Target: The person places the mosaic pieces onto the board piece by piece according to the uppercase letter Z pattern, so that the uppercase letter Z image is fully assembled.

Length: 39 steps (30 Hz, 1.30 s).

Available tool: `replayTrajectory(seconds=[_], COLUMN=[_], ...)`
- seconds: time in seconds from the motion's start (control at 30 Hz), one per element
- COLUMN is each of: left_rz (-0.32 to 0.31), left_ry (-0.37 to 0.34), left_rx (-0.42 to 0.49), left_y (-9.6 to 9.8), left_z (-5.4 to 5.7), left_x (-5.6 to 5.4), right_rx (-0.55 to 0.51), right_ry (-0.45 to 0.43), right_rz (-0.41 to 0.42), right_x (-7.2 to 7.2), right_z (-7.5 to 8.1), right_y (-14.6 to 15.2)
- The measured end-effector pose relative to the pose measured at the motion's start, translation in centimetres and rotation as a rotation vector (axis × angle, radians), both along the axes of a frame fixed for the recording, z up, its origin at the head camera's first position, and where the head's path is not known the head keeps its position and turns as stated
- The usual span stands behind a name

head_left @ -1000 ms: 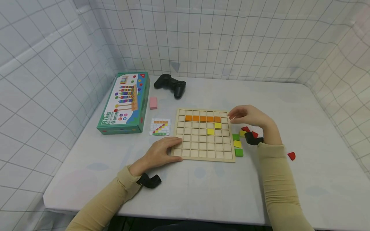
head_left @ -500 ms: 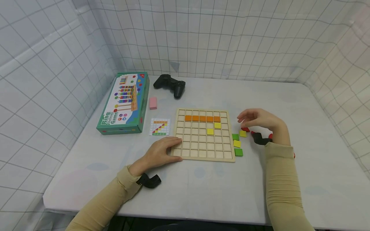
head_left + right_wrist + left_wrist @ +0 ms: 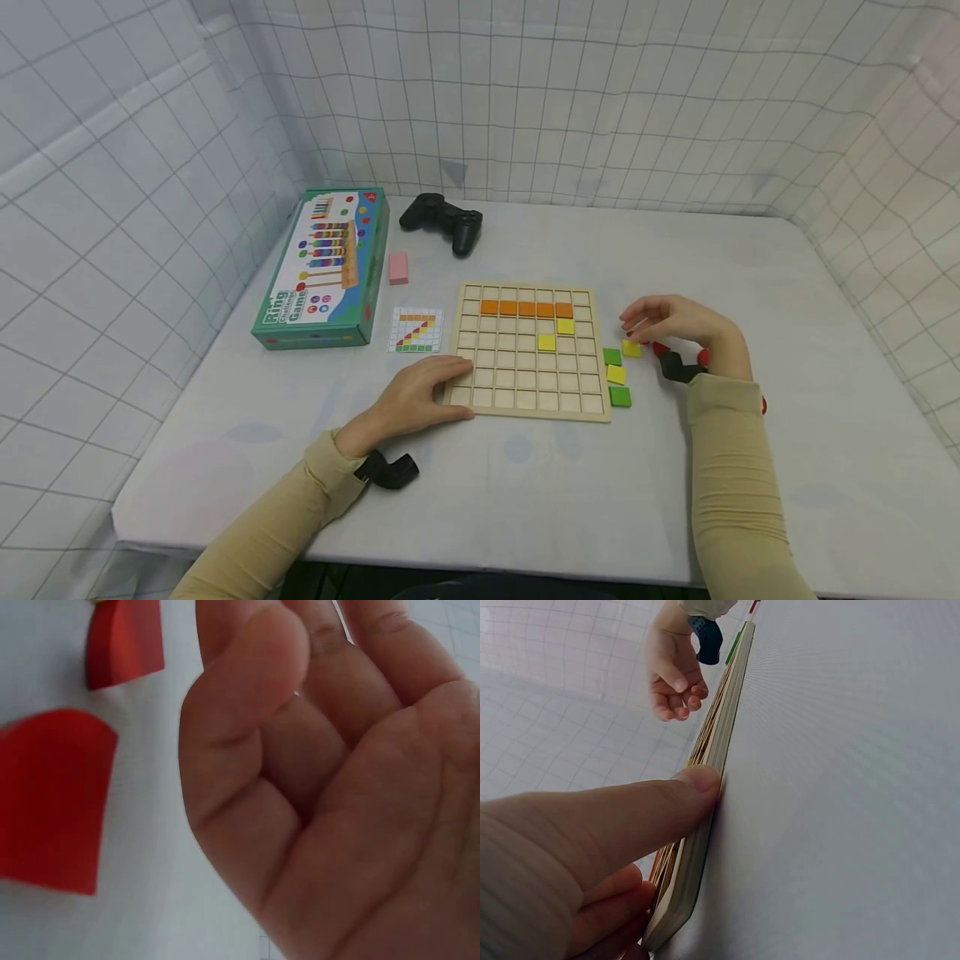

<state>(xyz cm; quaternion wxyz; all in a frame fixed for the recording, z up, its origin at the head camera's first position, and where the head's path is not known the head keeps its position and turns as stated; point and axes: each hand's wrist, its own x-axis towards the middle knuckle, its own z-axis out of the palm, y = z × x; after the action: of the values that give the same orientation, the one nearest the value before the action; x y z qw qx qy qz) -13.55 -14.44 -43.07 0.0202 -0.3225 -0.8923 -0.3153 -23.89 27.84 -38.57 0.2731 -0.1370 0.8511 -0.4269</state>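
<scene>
At the near left corner of the wooden grid board [image 3: 495, 400], my left hand [image 3: 412, 392] holds the frame, its thumb [image 3: 660, 806] on the near edge and its fingers along the left side. Orange tiles [image 3: 527, 309] fill part of an upper row; yellow tiles [image 3: 546, 342] sit on a diagonal below. Right of the board, my right hand [image 3: 678, 321] hovers low with loosely bent fingers, nothing visible between them. Its fingertips are right by a loose yellow tile [image 3: 632, 348] and red rounded pieces [image 3: 56, 802], partly hidden by the hand in the head view.
Green tiles [image 3: 619, 397] and another yellow tile [image 3: 616, 374] lie along the board's right edge. A pattern card [image 3: 416, 330] is left of it. Behind are a pink block [image 3: 398, 268], a black game controller [image 3: 442, 222] and a green game box [image 3: 322, 267].
My right hand has moved from the board's upper right edge rightward, then slightly down toward the loose red and yellow pieces. My left hand stays at the board's corner.
</scene>
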Motion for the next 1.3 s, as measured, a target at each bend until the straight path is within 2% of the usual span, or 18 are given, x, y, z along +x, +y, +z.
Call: replayTrajectory(seconds=[0.3, 0.77, 1.13, 1.3], left_rz=[-0.004, -0.009, -0.004, -0.002], left_ry=[0.001, 0.017, 0.022, 0.009], left_rx=[0.002, 0.008, 0.0, -0.002], left_y=[0.0, 0.1, 0.1, 0.0], left_z=[0.1, 0.2, 0.0, -0.1], left_x=[0.1, 0.1, 0.0, 0.0], right_rx=[0.038, 0.003, 0.014, 0.055], right_ry=[-0.03, -0.068, -0.03, 0.029], right_rz=[0.007, 0.009, 0.01, 0.008], right_x=[-0.1, -0.1, -0.1, 0.0], right_z=[-0.5, -1.2, -1.6, -1.7], right_y=[0.3, 0.5, 0.4, 0.1])
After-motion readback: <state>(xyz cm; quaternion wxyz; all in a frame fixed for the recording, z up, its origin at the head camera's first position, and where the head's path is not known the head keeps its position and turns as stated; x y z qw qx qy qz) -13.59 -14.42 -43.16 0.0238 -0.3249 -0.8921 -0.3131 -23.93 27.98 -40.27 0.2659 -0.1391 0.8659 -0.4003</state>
